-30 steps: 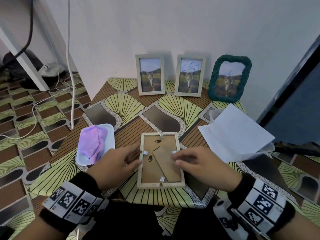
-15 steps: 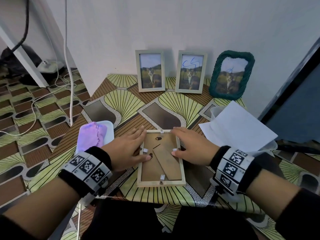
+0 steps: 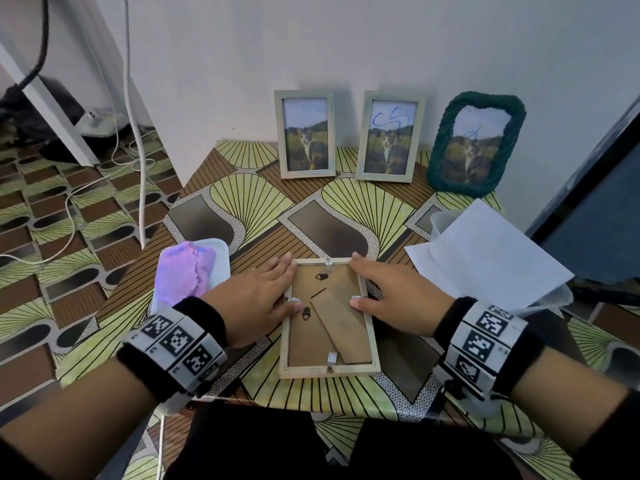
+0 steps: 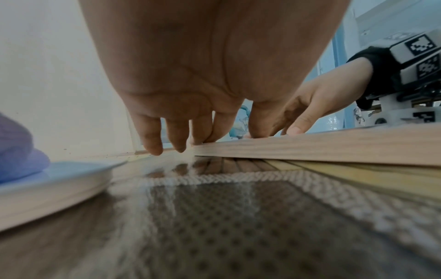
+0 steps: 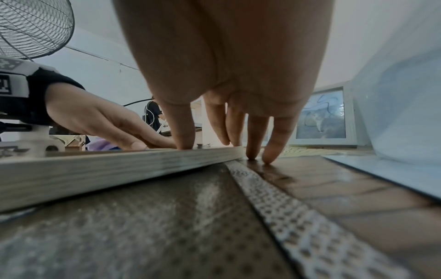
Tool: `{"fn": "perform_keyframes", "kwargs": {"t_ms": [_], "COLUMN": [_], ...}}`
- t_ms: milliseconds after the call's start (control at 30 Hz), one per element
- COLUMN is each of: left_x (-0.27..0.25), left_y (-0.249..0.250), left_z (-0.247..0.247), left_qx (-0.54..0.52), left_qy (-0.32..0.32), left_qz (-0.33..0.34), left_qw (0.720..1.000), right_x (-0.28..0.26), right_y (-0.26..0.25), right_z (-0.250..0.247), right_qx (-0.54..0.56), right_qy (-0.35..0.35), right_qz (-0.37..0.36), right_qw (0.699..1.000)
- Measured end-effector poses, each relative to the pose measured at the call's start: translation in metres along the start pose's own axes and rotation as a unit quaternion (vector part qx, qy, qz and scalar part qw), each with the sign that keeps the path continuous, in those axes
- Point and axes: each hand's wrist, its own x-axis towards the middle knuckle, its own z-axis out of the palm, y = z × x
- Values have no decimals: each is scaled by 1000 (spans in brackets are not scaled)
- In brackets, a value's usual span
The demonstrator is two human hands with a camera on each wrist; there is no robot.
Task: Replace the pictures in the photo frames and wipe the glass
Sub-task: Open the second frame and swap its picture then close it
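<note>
A pale wooden photo frame (image 3: 328,370) lies face down on the patterned table (image 3: 242,199), its brown backing board and folded stand facing up. My left hand (image 3: 258,299) lies flat over the frame's left edge, thumb on the backing near a metal tab. My right hand (image 3: 391,292) rests flat over the right edge, thumb by the right tab. In the wrist views the fingers (image 4: 152,139) of the left and the fingers (image 5: 183,132) of the right are straight, pressing on the frame's rim (image 5: 95,166) and the table. Three upright frames with cat pictures (image 3: 305,135) (image 3: 390,136) (image 3: 476,143) stand against the wall.
A purple cloth (image 3: 185,271) lies in a white tray (image 3: 221,252) left of the frame. A white sheet of paper (image 3: 485,258) covers a clear tub (image 3: 554,299) at the right. Cables (image 3: 135,98) hang left of the table. A dark panel (image 3: 595,209) stands at the right.
Both hands slid forward along the frame's sides toward its far corners, and the head view has tilted so the forearms fill more of the picture.
</note>
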Motion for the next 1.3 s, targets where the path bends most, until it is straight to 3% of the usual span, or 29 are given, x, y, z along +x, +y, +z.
{"fn": "perform_keyframes", "kwargs": {"t_ms": [233, 433, 600, 767, 933, 1133, 1233, 1300], "left_x": [2, 9, 13, 11, 4, -32, -61, -79], "left_y": [4, 9, 12, 11, 3, 13, 20, 22], "left_z": [-4, -14, -22, -23, -17, -13, -7, -2], "left_qx": [10, 80, 89, 72, 7, -15, 14, 51], "left_qy": [7, 5, 9, 2, 4, 70, 90, 101], "left_qz": [-3, -27, -46, -49, -9, 69, 108, 123], "left_qw": [1000, 996, 995, 996, 1000, 995, 990, 986], "right_x": [1, 5, 15, 19, 15, 21, 25, 25], "right_y": [3, -8, -18, -21, -10, -4, -5, -8], "right_z": [4, 4, 5, 5, -3, -11, -15, -16], "right_qx": [-17, -82, -98, -86, -6, 132, 113, 28], "right_qy": [-49, 1, 84, 88, 112, 141, 102, 63], "right_qz": [13, 21, 50, 67, 60, 54, 52, 33], "right_qw": [999, 996, 990, 990, 992, 980, 987, 997]}}
